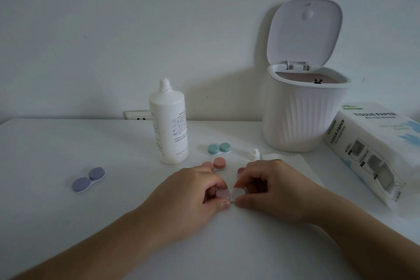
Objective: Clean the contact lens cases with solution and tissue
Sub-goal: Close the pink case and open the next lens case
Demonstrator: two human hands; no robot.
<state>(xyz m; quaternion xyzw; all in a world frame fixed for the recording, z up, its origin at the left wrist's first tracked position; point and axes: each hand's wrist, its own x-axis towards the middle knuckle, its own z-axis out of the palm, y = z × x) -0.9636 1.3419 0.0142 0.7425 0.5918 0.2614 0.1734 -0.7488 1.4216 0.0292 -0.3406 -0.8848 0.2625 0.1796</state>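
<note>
1. Two hands, head view: left hand (193,185) pinches the pale pink round plastic cap of the small lens case (229,193), right hand (270,183) pinches its white end; it sits mid-table, near the front edge.
2. Likely light, rigid, slick: grip cap rims.
3. Purple case (88,179) left, teal case (219,149) by white solution bottle (168,125), closed.

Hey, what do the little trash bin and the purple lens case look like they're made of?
Trash bin: likely molded plastic, matte white, with ribbed walls and a hinged lid. Purple lens case: also looks plastic, with smooth matte caps on a pale base.
</note>
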